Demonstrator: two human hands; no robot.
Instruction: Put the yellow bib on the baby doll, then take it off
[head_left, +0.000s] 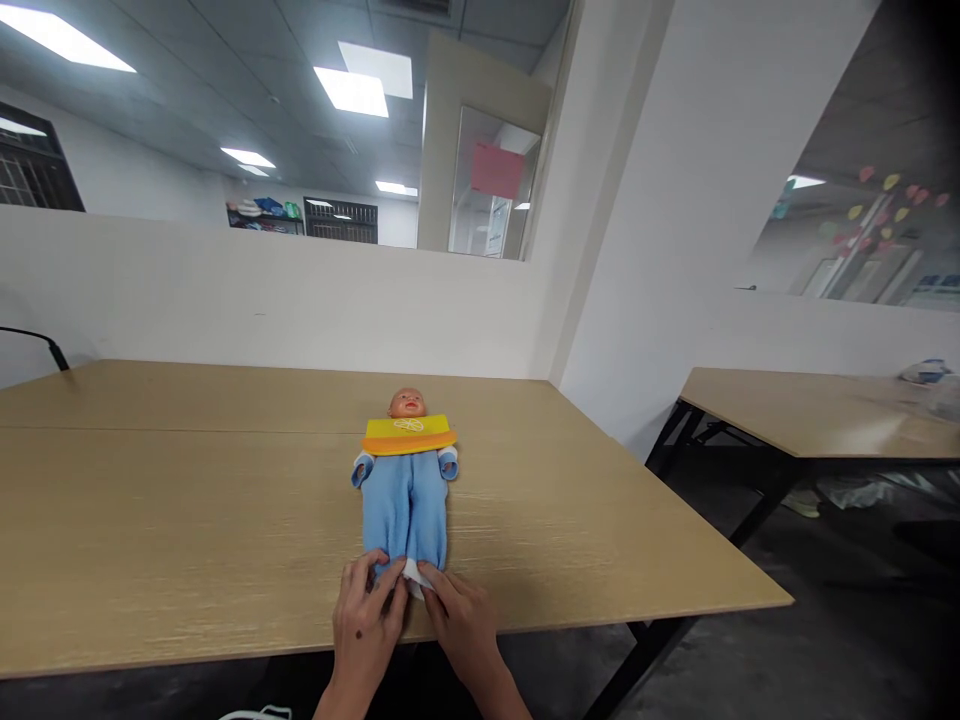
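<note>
A baby doll (407, 403) lies on its back on the table, its head toward the wall. It wears blue trousers (405, 500) and blue sleeves with white edging. Across its chest is a yellow bib (409, 432) with an orange lower band and a white drawn pattern. At the trouser bottoms my left hand (367, 605) pinches one side of a white cuff (414, 575). My right hand (459, 612) grips the other side of this white cloth, its fingers bent. The doll's feet are hidden by my hands and the cloth.
The wooden table (187, 530) ends at its front edge just below my hands. A white wall (315, 310) with a window rises behind it. To the right stands a second table (795, 405) with black legs. A thin black cable or stalk (56, 352) is at the far left.
</note>
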